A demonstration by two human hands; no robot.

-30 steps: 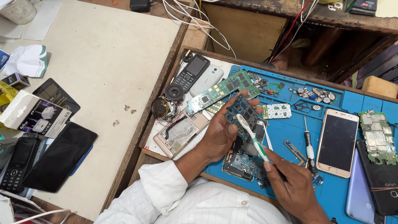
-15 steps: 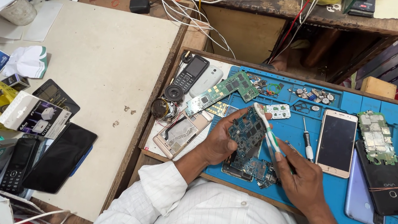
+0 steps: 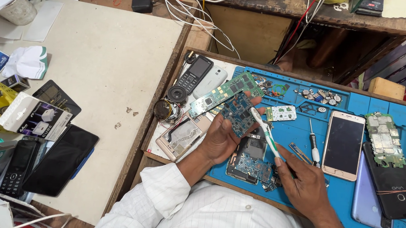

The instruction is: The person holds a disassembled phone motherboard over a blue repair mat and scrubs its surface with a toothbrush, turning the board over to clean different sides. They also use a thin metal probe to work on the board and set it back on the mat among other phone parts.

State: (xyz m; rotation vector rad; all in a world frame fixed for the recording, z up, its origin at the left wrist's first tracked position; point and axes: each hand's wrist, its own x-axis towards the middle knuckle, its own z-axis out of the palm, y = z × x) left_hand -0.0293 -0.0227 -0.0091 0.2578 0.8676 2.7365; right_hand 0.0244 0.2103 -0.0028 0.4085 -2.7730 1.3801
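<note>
Over blue mat (image 3: 337,199): left hand (image 3: 220,137) holds circuit board (image 3: 237,113), right hand (image 3: 305,181) toothbrush (image 3: 264,132).

Bright even light, soft shadows, sharp focus.

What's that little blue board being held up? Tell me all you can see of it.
The small blue circuit board is a roughly rectangular, thin, rigid plate studded with tiny components and metal squares. The left hand holds it tilted above the blue work mat, fingers along its edges. The bristle head of a white-and-green toothbrush, held by the right hand, sits against its right edge.
</note>
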